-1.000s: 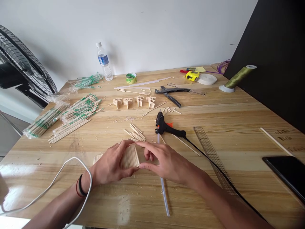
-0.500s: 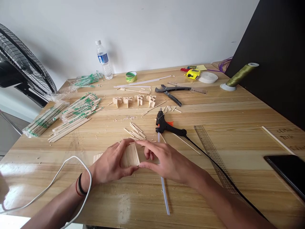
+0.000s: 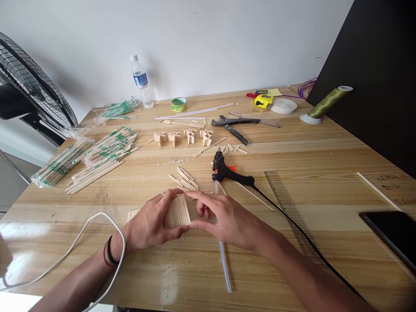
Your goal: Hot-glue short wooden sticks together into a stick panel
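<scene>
A small panel of wooden sticks (image 3: pixel 177 212), laid side by side, is gripped in my left hand (image 3: pixel 151 221), with the thumb on the near edge and the fingers over the far edge. My right hand (image 3: pixel 224 216) pinches the panel's right edge between thumb and index finger. Part of another stick panel (image 3: pixel 133 214) shows from behind my left hand. Just beyond my hands lies a loose pile of cut sticks (image 3: pixel 185 180). A black hot glue gun (image 3: pixel 227 168) rests behind my right hand, its clear glue stick (image 3: pixel 225 266) passing beneath that hand.
Small stick-built pieces (image 3: pixel 173 137) stand in a row farther back, near black cutters (image 3: pixel 232 125). Wrapped stick bundles (image 3: pixel 107 147) lie left. A clear ruler (image 3: pixel 289 208), the gun's cord (image 3: pixel 305 238) and a phone (image 3: pixel 388 238) are right. A white cable (image 3: pixel 121 236) crosses my left forearm.
</scene>
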Motion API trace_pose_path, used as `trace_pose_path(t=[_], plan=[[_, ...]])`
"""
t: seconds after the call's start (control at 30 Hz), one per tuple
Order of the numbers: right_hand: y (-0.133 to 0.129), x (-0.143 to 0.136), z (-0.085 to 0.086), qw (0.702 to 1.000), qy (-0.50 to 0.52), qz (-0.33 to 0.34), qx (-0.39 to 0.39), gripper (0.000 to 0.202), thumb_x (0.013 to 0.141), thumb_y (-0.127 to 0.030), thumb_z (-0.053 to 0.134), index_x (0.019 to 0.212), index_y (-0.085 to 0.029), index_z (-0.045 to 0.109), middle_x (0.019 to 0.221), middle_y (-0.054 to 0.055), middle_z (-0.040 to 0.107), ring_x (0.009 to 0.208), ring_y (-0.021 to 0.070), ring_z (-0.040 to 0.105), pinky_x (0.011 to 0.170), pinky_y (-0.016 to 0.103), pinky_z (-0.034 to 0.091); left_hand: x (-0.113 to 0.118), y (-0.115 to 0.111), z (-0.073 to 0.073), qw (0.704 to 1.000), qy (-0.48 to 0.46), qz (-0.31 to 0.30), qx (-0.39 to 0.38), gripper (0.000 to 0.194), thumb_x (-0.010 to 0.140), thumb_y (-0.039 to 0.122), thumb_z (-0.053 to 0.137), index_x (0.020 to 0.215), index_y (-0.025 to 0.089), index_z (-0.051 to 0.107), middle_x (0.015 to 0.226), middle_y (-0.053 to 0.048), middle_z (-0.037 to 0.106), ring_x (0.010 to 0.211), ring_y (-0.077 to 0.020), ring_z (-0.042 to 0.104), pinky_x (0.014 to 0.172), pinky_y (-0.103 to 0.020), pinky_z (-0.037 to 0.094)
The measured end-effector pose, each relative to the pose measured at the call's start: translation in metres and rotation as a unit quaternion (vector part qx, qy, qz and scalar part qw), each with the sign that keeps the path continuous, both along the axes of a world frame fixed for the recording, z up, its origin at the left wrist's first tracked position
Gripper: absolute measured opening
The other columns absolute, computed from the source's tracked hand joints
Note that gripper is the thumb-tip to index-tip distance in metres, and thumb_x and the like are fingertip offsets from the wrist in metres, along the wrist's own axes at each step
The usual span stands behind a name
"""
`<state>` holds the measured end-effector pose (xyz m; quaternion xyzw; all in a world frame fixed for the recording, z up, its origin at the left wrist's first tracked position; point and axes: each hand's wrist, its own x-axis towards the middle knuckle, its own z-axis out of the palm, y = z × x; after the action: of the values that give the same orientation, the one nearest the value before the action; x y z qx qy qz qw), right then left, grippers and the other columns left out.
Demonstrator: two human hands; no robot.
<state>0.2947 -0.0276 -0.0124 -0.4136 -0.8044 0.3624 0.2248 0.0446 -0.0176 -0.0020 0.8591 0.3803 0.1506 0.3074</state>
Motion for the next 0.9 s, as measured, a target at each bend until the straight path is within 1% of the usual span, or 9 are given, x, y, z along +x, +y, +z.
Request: trace_pose_path(t=[0.17,0.27,0.43,0.73,0.9], plan=[[-0.0003,-0.0003,-0.0004,1.0,-0.007,0.0,0.005,0.063,0.092,-0.031,0.078,0.149,-0.021,0.054,0.09,0.0,0.072,0.079,0.0176,0.067,0.076,0.032,0.052,0.0021,0.001,0.0023,1.0,-0.007,-0.003,-0.006,0.067,0.09,0.037,0.074,0.144,0.025,0.037,0.135,-0.013,0.066,0.117,-0.0313,0.069,0.097,-0.044,0.056],[-0.0003,-0.0008,-0.0003,1.0,-0.009,-0.002,0.008,0.061,0.091,-0.032,0.078,0.147,-0.021,0.056,0.089,0.0,0.073,0.077,0.0172,0.067,0.075,0.031,0.052,0.0026,0.0011,0.0034,1.0,-0.002,-0.003,-0.009,0.065,0.09,0.037,0.074,0.143,0.025,0.039,0.133,-0.013,0.067,0.115,-0.0314,0.069,0.096,-0.044,0.056],[-0.0009,-0.0003,0.001,1.0,-0.016,-0.005,0.007,0.059,0.09,-0.031,0.08,0.144,-0.021,0.059,0.089,0.0,0.072,0.079,0.0177,0.068,0.077,0.031,0.053,0.0018,0.0014,0.0024,1.0,-0.003,-0.013,-0.005,0.064,0.09,0.036,0.074,0.143,0.025,0.039,0.131,-0.012,0.066,0.113,-0.0302,0.069,0.095,-0.043,0.056],[-0.0005,-0.0018,0.002,1.0,-0.029,-0.003,0.001,0.059,0.09,-0.03,0.08,0.144,-0.02,0.059,0.091,0.001,0.072,0.08,0.0184,0.068,0.079,0.032,0.053,0.0026,0.0021,0.0033,1.0,0.003,-0.015,-0.013,0.063,0.09,0.035,0.075,0.141,0.025,0.039,0.131,-0.011,0.066,0.113,-0.0296,0.068,0.095,-0.043,0.055],[-0.0022,-0.0022,0.0056,0.999,-0.051,-0.004,0.006,0.06,0.092,-0.029,0.078,0.147,-0.022,0.056,0.091,0.001,0.072,0.08,0.019,0.068,0.076,0.032,0.053,0.002,0.0025,0.002,1.0,0.0,-0.019,-0.014,0.063,0.089,0.034,0.076,0.141,0.025,0.041,0.131,-0.01,0.066,0.114,-0.0293,0.067,0.097,-0.043,0.054]])
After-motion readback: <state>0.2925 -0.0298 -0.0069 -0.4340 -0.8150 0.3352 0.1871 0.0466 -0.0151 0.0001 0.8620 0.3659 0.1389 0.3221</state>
